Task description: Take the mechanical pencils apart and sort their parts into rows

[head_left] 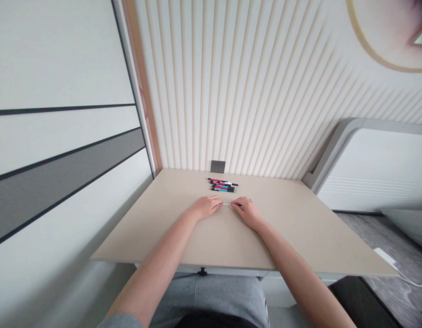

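- where is the thing being handled?
- it's a thin white stick (226,204), right between the two hands, low over the middle of the desk (183,182). it looks like a pen or part of one, but it's too small to tell.
- and what are the fingers doing?
- on the left hand (206,206) they're together, pinching the stick's left end. on the right hand (246,211) they're curled in, gripping around the other end. a dark bit shows by those fingers; i can't tell whether it belongs to the stick.
- so how do you handle something that slim well?
- i'd line up both pinches, so the stick lies straight from one hand to the other. if one side dips or twists, a thin piece could bend or slip.
- firm or light?
- light but sure, i think, using the fingertips rather than the whole palm. any push, pull or turn is best made slowly and along its length. low hands help too, since a dropped bit wouldn't fall far.
- what about the other pens (223,187)?
- they lie in a close group just beyond the hands, red, teal and black, roughly side by side, toward the ribbed wall (197,105). they're apart from the fingers, so moving the elbows rather than reaching forward should avoid knocking them.
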`<control>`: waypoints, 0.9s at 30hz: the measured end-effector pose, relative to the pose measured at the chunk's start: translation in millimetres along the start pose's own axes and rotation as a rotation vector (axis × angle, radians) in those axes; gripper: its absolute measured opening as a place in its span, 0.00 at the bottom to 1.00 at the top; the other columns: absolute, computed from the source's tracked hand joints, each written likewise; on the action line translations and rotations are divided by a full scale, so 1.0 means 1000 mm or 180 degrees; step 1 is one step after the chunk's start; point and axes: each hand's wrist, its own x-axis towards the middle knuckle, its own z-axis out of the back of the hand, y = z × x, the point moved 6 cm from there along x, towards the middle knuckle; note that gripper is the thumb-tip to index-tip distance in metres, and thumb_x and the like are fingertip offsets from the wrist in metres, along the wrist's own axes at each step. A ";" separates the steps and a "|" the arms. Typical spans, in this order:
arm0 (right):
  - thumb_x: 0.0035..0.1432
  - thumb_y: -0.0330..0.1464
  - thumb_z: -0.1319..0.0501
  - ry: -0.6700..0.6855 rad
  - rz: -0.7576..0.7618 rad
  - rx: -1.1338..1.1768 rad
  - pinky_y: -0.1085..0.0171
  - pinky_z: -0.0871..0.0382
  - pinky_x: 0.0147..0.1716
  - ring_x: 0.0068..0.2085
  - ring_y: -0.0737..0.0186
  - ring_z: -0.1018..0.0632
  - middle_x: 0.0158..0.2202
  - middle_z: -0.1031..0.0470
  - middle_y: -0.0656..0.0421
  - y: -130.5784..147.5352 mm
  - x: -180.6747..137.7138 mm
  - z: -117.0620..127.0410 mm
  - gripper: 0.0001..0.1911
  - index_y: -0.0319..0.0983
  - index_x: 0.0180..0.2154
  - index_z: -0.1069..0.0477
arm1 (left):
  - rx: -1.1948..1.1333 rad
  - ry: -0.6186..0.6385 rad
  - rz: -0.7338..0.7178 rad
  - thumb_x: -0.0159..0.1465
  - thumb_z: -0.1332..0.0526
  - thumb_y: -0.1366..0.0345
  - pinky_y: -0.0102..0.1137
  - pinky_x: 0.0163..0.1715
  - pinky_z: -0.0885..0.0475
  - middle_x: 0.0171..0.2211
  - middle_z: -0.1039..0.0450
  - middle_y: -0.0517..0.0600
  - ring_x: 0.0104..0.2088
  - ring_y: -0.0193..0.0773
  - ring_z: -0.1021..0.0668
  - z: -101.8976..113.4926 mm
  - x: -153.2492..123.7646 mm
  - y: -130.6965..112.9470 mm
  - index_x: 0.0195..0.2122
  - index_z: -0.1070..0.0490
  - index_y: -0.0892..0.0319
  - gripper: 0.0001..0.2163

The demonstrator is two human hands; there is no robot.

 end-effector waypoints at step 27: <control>0.66 0.38 0.47 -0.0328 0.0049 -0.0476 0.57 0.40 0.46 0.44 0.55 0.27 0.39 0.23 0.54 0.004 0.001 0.006 0.13 0.42 0.37 0.26 | 0.0182 -0.0289 0.0385 0.70 0.49 0.58 0.30 0.39 0.29 0.36 0.24 0.50 0.37 0.39 0.22 -0.001 -0.001 0.012 0.37 0.27 0.56 0.13</control>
